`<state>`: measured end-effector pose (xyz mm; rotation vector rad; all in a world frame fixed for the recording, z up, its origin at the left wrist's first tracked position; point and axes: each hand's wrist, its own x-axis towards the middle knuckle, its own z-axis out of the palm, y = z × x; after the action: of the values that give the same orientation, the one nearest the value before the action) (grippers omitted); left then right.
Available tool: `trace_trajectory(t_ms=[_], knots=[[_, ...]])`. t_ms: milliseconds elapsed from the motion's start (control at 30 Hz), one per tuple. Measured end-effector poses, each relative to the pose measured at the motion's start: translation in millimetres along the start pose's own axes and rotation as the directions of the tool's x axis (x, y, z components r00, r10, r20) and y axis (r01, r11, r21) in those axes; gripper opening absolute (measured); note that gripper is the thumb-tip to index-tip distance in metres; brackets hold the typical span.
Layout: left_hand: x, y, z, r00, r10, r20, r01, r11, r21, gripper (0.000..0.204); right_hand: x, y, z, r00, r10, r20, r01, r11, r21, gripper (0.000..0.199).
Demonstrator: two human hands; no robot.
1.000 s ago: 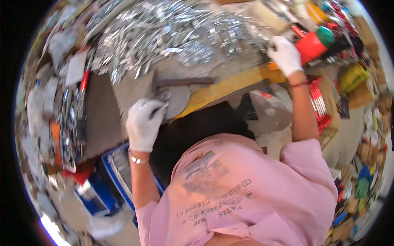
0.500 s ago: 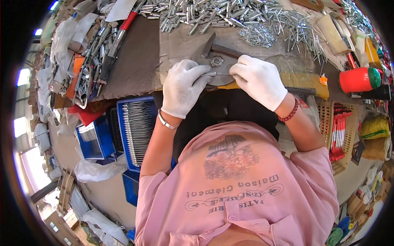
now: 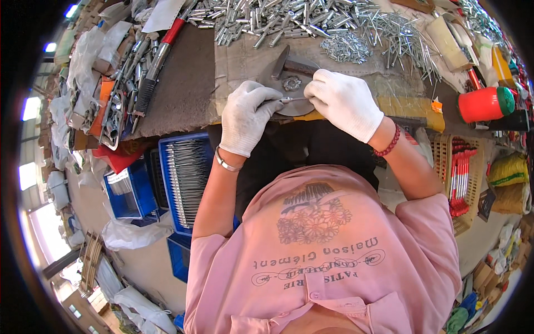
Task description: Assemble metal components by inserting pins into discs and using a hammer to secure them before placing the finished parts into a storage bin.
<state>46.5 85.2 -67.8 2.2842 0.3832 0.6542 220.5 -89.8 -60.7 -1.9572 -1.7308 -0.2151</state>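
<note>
Pinched betw. both gloved hands: thin metal pin (image 3: 286, 100), held horizontal over round metal disc (image 3: 289, 97) at bench edge. Left hand (image 3: 245, 117) grips pin's left end, fingers closed; right hand (image 3: 345, 103) closed on right end. Hammer (image 3: 292, 64) lies just behind disc. Loose pile of silver pins (image 3: 311, 22) further back. Blue tray (image 3: 186, 178) of pins below left.

A person seen from above wears 2 white knit gloves, one on the left hand (image 3: 245, 119) and one on the right hand (image 3: 345, 103), a silver bangle, a dark red bead bracelet, and a pink short-sleeved shirt with a floral print at frame centre.
</note>
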Motion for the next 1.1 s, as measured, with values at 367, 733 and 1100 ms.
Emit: trace_trajectory(t_ms=[367,733,1100], knots=[[0.4,5.3,-1.7,0.999,-0.016,0.032,0.017,1.000,-0.017,0.017,-1.9,-5.6,0.2,0.993,0.060,-0.097,-0.041,0.982,0.187,0.006],[2.1,13.0,-9.1,0.997,0.066,0.032,-0.066,0.998,-0.011,0.016,-40.9,95.5,-29.6,0.845,0.522,-0.119,-0.528,0.849,-0.023,0.011],[3.1,10.0,-6.8,0.999,0.036,0.040,-0.034,0.999,-0.031,0.015,-28.3,102.8,-46.2,0.846,0.521,0.109,-0.513,0.853,-0.096,0.011]])
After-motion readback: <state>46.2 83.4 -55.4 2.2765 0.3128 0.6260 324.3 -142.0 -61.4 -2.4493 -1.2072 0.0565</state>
